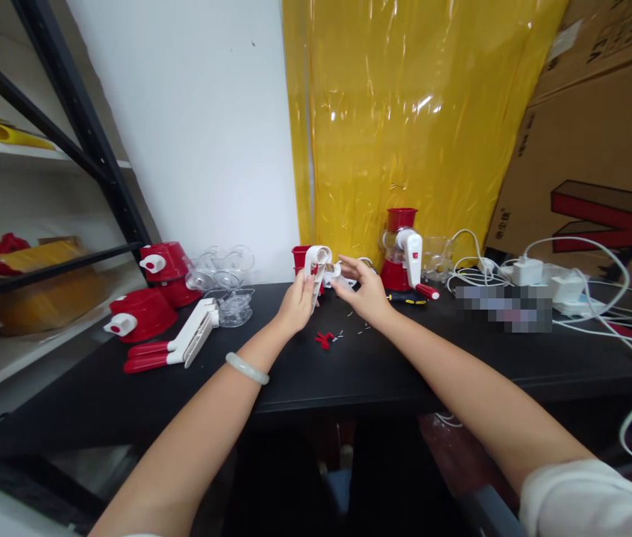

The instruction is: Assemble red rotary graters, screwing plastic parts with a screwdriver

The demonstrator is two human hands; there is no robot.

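Over a black tabletop (349,373), the left hand (296,302) holds a white crank handle (316,270) upright, fingers wrapped round it. Just beside it, the right hand (370,294) pinches a small white part (341,272). Two red housings (142,313) lie to the left and one assembled grinder (402,250) stands behind, before yellow plastic sheeting (405,112).

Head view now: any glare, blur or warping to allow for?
Head view: glare streaks on the yellow plastic sheet; a pixelated patch masks part of the black table; wide-lens stretch at the borders; left hand, gripping a white part, and right hand look sharp, evenly lit.
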